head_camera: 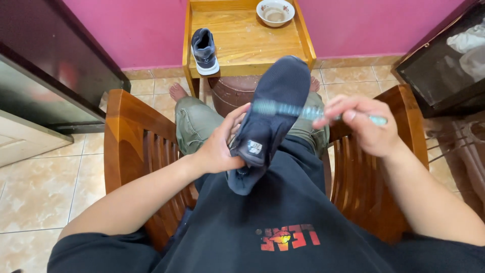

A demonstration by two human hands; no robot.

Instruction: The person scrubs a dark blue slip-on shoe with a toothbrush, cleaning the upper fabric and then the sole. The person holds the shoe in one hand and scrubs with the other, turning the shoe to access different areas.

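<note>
I sit in a wooden armchair (129, 131) and look down at my lap. My left hand (222, 146) grips a dark blue shoe (275, 108) by its heel, toe pointing away from me. My right hand (361, 124) holds a pale teal brush (313, 112) by its handle, and the blurred head lies across the top of the shoe. A second dark shoe with a white sole (204, 50) stands on the wooden table (252, 43) ahead.
A white bowl (275, 11) sits at the table's far edge against a pink wall. A brown round stool (233, 93) stands under the table by my bare feet. Dark cabinets flank both sides on the tiled floor (40, 187).
</note>
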